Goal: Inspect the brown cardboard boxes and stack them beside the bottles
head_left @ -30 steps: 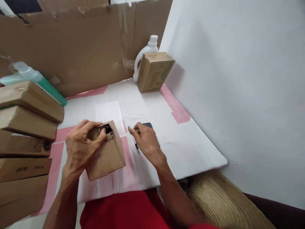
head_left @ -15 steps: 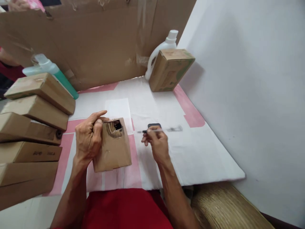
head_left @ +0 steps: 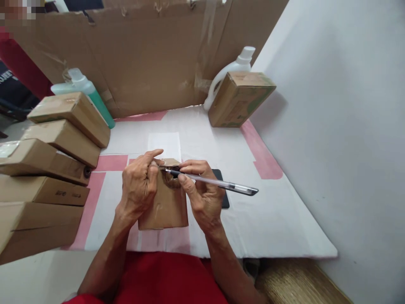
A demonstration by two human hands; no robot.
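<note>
Left hand [head_left: 139, 188] clamped round the top of the small box [head_left: 166, 202] at centre frame, holding it steady on the table [head_left: 268, 219]. Right hand [head_left: 202, 194] pinches a pen [head_left: 215, 183] like a poker, tip at the torn corner up top, probably to dig in there. Big cardboard wall [head_left: 142, 55] across the top, stack of parcels [head_left: 47, 169] down the left edge so they're within reach. Upper right there's another box [head_left: 240, 99] and a white jug [head_left: 234, 69]. Phone [head_left: 223, 190] peeks out behind my right hand.
</note>
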